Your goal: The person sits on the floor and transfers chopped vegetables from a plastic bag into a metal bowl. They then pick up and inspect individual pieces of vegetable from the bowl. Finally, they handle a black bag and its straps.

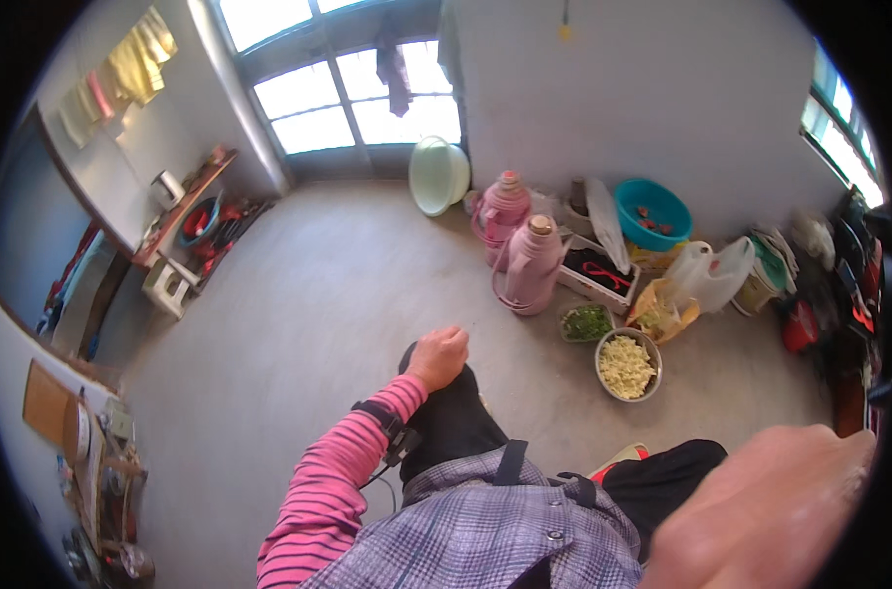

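Note:
My left hand, fingers curled, rests on or just above my black-trousered knee; whether it holds anything is hidden. Large and blurred at the lower right, my right hand is raised close to the camera, and its fingertips cannot be made out. On the floor ahead, a metal bowl holds pale chopped food. Chopped greens fill a clear container beside it. Two pink thermos flasks stand behind, near a white box with dark contents and a red ribbon.
A teal basin, plastic bags and a bucket are along the wall. A pale green basin leans by the glazed door. A white stool and a wooden shelf are at left. A red container stands at right.

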`<state>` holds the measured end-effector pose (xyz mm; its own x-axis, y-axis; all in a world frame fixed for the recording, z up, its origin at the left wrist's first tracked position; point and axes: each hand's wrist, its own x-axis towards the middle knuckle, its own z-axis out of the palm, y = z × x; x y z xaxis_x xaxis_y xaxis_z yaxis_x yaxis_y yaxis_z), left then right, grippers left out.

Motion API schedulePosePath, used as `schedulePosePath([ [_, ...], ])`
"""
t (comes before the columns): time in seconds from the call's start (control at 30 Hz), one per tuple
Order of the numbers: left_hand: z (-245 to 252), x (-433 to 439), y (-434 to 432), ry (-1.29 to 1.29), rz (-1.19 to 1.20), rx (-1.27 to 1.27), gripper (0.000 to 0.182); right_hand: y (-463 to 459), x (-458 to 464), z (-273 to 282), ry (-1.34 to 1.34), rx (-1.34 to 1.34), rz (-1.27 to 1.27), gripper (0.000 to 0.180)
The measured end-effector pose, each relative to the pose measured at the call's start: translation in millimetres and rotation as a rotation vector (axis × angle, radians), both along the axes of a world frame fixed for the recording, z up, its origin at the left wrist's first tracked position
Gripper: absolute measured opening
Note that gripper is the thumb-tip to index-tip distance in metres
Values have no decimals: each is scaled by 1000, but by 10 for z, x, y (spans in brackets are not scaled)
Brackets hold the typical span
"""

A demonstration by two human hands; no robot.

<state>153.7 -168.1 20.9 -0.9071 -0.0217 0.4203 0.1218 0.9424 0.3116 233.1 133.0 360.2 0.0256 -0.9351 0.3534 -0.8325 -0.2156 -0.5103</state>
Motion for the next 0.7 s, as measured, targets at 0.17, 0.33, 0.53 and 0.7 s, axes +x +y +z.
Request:
schedulePosePath([
  [0.17, 22, 11, 51, 48, -26, 84, 9, -47, -40, -77, -24, -30, 3, 22],
  [0.33, 54, -13, 11, -9, -16, 43, 7, -125, -63, -162, -41, -77, 5, 22],
  [0.53, 44, -20, -27, -36, -12, -34, 5, -238, -46, -160, -58, -211, -3, 22],
  [0.7, -66, -37, 9, -132, 41, -268, 10, -381, 33, -171, -92, -364, 6, 22],
])
